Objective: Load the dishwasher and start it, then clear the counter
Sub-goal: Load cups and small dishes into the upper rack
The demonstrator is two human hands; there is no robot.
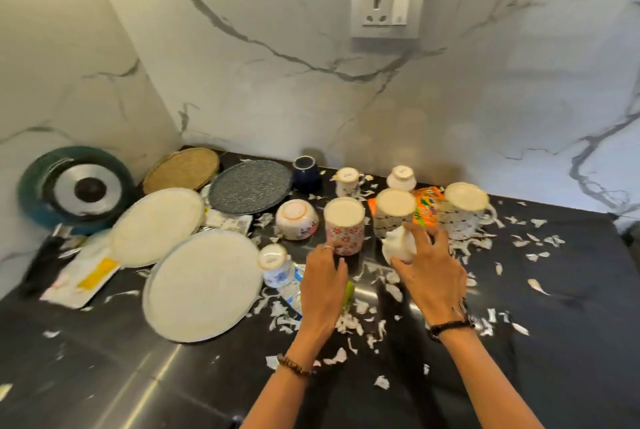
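The counter [519, 342] is black, smooth and shiny. Little torn bits of white paper [349, 319] lie all over it.

The right hand [431, 276] is closed around a crumpled white ball of paper [398, 247], near the middle of the counter. The left hand [322, 286] rests just beside it, at 9 o'clock from it. Its fingertips touch the bottom of a tall round cup with pink flowers [344, 226], standing upside down. I cannot tell if that hand is gripping the cup.

More cups stand upside down in a row behind the hands. One cup with dark flowers [393, 212] is at 12 o'clock from the paper ball. A big mug with a handle [465, 210] is at 2 o'clock. An orange shiny wrapper [427, 203] sits between them. A small round bowl [297, 220] lies tipped at 10 o'clock.

Far to the left, two flat white plates [202, 285] lie face down and overlap. Behind them are a bumpy grey plate [251, 191] and a woven straw mat [181, 169]. A dark blue cup [306, 174] stands by the marble wall.
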